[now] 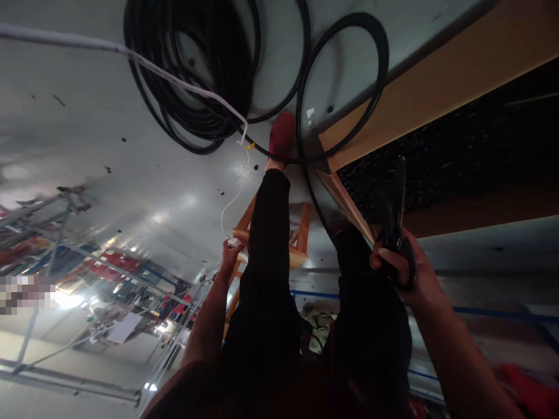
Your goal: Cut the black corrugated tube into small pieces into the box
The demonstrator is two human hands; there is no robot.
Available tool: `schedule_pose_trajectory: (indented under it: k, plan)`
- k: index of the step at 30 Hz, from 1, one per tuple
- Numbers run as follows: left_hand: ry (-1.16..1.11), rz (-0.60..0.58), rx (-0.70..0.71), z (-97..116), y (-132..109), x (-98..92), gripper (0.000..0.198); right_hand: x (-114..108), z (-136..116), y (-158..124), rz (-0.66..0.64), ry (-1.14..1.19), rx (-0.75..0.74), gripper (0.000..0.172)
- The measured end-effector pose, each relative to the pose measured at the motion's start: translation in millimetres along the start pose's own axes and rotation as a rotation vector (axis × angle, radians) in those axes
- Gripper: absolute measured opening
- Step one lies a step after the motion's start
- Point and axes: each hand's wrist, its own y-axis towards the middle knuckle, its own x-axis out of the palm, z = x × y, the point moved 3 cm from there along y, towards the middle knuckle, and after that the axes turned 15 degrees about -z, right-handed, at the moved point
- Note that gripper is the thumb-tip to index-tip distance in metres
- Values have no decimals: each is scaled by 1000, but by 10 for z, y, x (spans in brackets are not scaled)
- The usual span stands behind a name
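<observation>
L hand (229,256) is low, just L of the person's dark trousers (268,233), fingers closed in a pinch on a small white piece (236,242); too small to tell exactly what it is. Thin white cord (223,212) runs from there up to a thicker white cord (174,81), w/ a yellow bit (250,145) right by the spot where they meet. Thick cord goes off to the upper L, passing over the black hose (218,58).

R hand (420,278) is out on the other side, fingers wrapped round the handles of the scissors (400,192), tips pointing up & away from the person. Can't tell how far apart the blades are: dark on dark.

Behind the scissors: long cardboard box (437,87), w/ lots of small black bits (441,151) inside, too dark to ID. Hose lies coiled on the gray floor (166,174), w/ looser loops twd the box; one strand crosses at the red shoe (282,137), can't tell if touching. Wooden stool (304,224) is partly hidden behind a leg. Metal frame (78,386) is at far L.
</observation>
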Motion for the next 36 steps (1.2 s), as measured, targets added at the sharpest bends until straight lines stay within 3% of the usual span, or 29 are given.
schedule_pose_trajectory:
  k: [4, 8, 13, 17, 21, 27, 31, 36]
  plan:
    - [29, -13, 51, 225, -5, -274, 62, 67, -52, -155, -5, 63, -35, 42]
    - [112, -59, 184, 633, -209, -580, 71, 167, -123, -351, -13, 126, -60, 46]
    - [335, -144, 413, 1311, -837, -811, 74, 326, -201, -620, -46, 197, -123, 44]
    - [663, -172, 382, 1620, -1489, -903, 75, 444, -215, -852, -51, 257, -162, 41]
    - [879, -221, 227, 1510, -2095, -1094, 76, 538, -179, -1116, -38, 296, -219, 45]
    - [1026, -332, 50, 880, -2817, -1500, 78, 644, -30, -1498, -36, 409, -244, 51]
    - [1071, -406, 59, 591, -3060, -1593, 87, 668, 12, -1666, -49, 416, -299, 51]
    - [975, -449, 43, 462, -3172, -1613, 80, 639, 5, -1835, -63, 407, -357, 52]
